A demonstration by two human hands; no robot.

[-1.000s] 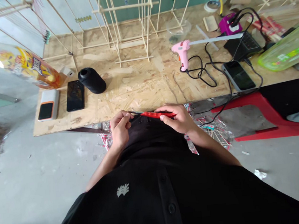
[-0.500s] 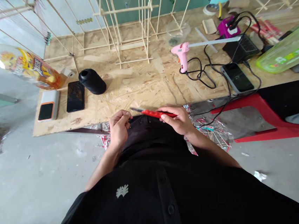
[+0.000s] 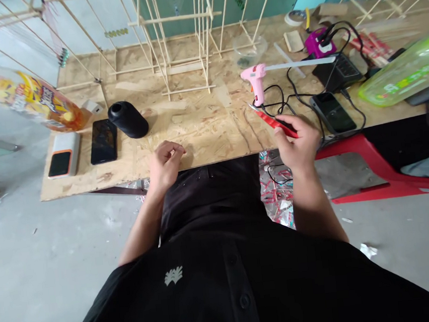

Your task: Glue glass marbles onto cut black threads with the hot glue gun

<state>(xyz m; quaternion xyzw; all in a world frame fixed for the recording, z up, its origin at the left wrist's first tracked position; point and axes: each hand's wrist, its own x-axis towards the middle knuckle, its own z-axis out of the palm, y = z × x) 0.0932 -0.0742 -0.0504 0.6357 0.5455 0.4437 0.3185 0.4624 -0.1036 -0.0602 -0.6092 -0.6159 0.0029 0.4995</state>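
My right hand clamps the rear of the red-handled tool over the tabletop, near the pink glue gun. It should handle light and stiff, best gripped there, clear of what seems a metal tip. My left hand is curled closed, nothing visible inside.

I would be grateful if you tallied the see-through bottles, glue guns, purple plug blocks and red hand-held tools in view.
See-through bottles: 2 (yellow-capped bottle, green bottle)
Glue gun: 1
Purple plug block: 1
Red tool, in the right hand: 1
Total: 5
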